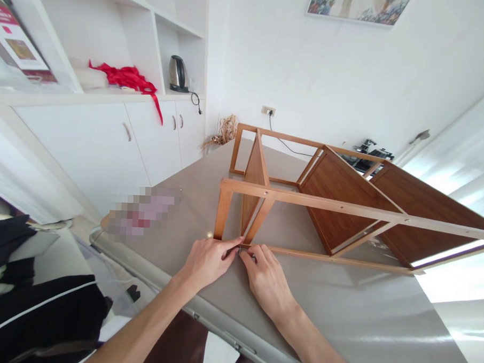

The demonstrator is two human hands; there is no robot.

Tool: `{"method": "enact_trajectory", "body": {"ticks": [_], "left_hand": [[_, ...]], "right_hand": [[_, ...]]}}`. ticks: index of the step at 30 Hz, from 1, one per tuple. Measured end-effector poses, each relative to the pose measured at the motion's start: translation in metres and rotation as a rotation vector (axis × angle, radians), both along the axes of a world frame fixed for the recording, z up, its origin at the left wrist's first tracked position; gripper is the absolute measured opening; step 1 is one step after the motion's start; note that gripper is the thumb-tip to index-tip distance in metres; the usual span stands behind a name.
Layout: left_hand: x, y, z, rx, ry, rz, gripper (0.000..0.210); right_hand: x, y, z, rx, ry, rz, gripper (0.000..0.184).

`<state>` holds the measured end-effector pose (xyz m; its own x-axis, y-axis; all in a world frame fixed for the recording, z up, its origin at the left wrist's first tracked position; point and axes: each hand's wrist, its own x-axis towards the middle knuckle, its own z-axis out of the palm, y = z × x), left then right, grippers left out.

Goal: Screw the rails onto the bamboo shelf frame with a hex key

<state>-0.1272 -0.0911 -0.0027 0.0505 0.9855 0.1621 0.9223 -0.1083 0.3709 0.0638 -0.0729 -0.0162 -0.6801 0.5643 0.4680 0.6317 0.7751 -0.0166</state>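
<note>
A brown wooden shelf rack (289, 197) lies on its side on a grey table, its slatless panels set between light rails. My left hand (210, 261) is at the rack's near lower corner, its index finger stretched against the lower rail and its thumb close beneath. Right beside it, my right hand (265, 279) is closed in a pinch at the same rail. Something small and dark shows between the fingertips of both hands, too small to name. The other fingers of each hand are curled.
The grey table (340, 309) reaches to the left, where a blurred patch hides an item. White cabinets (95, 137) with a kettle (178, 71) and red ribbon (128, 79) stand at the back left. Black clothing (55, 312) lies at the lower left. A curtain (467, 175) hangs at the right.
</note>
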Motion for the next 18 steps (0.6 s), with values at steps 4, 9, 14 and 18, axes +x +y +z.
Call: {"method": "enact_trajectory", "body": {"ticks": [4, 9, 14, 18], "left_hand": [[-0.0008, 0.0001, -0.0006, -0.003, -0.003, -0.010, 0.036], [-0.0007, 0.0001, -0.0017, -0.002, -0.002, -0.012, 0.036], [-0.0005, -0.0002, -0.0011, 0.008, -0.010, -0.005, 0.035], [-0.0012, 0.0000, -0.0022, 0.026, -0.007, -0.008, 0.035]], "right_hand": [[-0.0035, -0.0016, 0.0016, 0.032, -0.038, -0.003, 0.019], [-0.0061, -0.0035, 0.0066, 0.053, -0.051, 0.003, 0.021], [-0.0015, -0.0021, 0.0039, 0.000, -0.005, 0.007, 0.022], [0.0014, 0.0017, 0.0004, -0.056, 0.083, -0.014, 0.024]]}}
